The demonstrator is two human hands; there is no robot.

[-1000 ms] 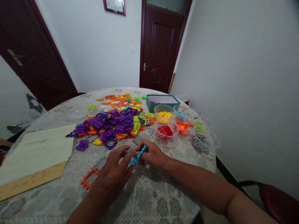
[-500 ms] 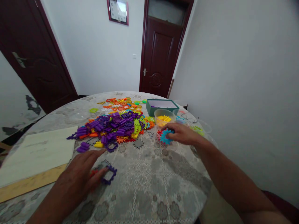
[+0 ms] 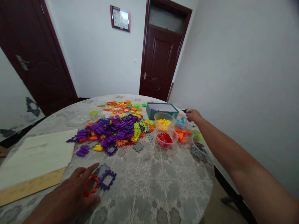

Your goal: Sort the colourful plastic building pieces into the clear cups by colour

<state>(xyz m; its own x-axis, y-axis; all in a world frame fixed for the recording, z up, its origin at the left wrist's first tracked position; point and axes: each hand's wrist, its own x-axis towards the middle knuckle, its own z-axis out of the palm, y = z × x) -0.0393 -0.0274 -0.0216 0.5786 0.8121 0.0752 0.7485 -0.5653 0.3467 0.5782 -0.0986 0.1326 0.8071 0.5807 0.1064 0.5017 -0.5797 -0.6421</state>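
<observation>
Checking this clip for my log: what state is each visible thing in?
Left hand: open around the orange frame
Right hand: curled by the blue-piece tub, grip unclear
Orange frame: flat, partly hidden
Purple frame: flat
Blue-piece tub: part full
Green box: open, purple pieces inside
Yellow-piece tub: open, part full
Red-piece tub: open, part full
Far door: shut
Left door: shut
Clock: unreadable

Orange frame [image 3: 96, 187], 7 o'clock: smooth, dull plastic
Purple frame [image 3: 113, 178], 7 o'clock: smooth plastic
Purple pile [image 3: 116, 126], 8 o'clock: smooth plastic, a bit shiny
Clear tubs [image 3: 175, 133], 4 o'clock: thin, see-through plastic, shiny
Paper [image 3: 44, 154], 8 o'clock: dull
Door [image 3: 161, 59], 12 o'clock: looks like wood, a bit shiny
Clock front [image 3: 121, 19], 11 o'clock: shiny, like glass
</observation>
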